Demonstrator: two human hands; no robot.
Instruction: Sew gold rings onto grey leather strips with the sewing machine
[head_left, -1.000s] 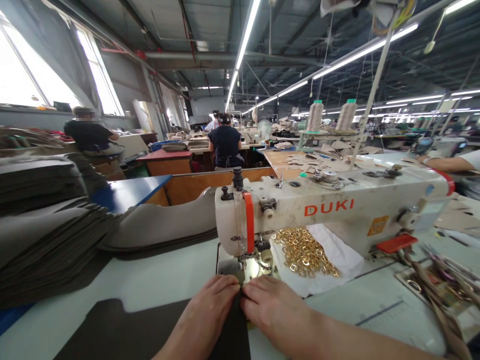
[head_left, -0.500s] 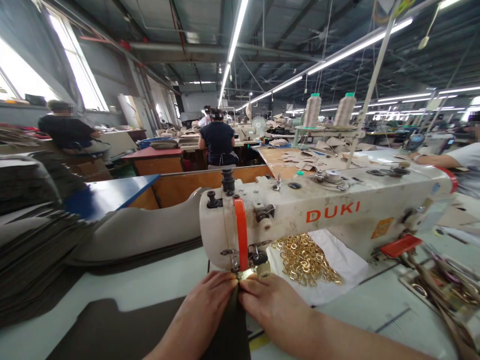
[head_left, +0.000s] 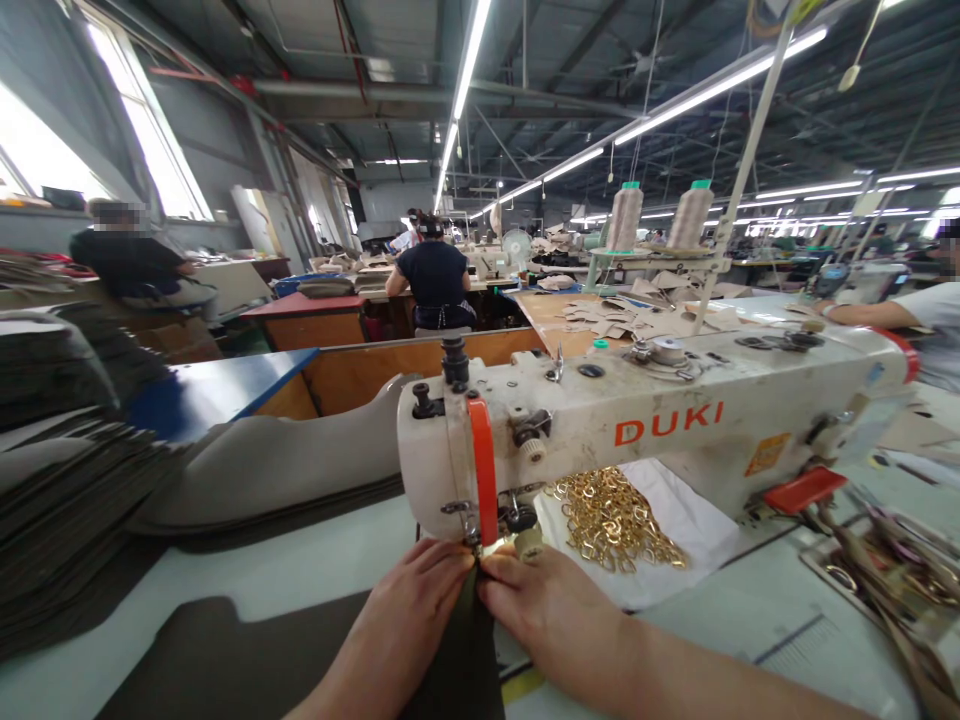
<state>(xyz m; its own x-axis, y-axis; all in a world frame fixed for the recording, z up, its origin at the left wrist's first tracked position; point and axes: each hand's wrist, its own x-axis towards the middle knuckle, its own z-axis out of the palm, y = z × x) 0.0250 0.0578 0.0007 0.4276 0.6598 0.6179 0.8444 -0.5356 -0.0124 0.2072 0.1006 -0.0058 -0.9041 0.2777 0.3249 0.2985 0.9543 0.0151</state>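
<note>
A white sewing machine (head_left: 577, 420) with an orange guard stands in front of me. Right at its needle, my left hand (head_left: 424, 600) and my right hand (head_left: 536, 600) come together with fingers closed. Between and under them lies a dark grey-brown cut fabric piece (head_left: 262, 650), spread toward me and to the left. Both hands pinch its far end beneath the presser foot; the exact spot is hidden by the fingertips. Gold metal rings (head_left: 619, 520) lie heaped on a white sheet (head_left: 705, 530) beyond my right hand.
Tall stacks of cut pieces (head_left: 75, 520) rise at the left, with another pile (head_left: 300, 460) behind the machine head. A tray with straps and metal parts (head_left: 877, 570) sits at the right. Thread cones (head_left: 625, 220) stand behind. Co-workers sit ahead, left and right.
My hands stay at the needle with almost no visible movement. The view has shifted very slightly, and the person ahead leans a little differently.
</note>
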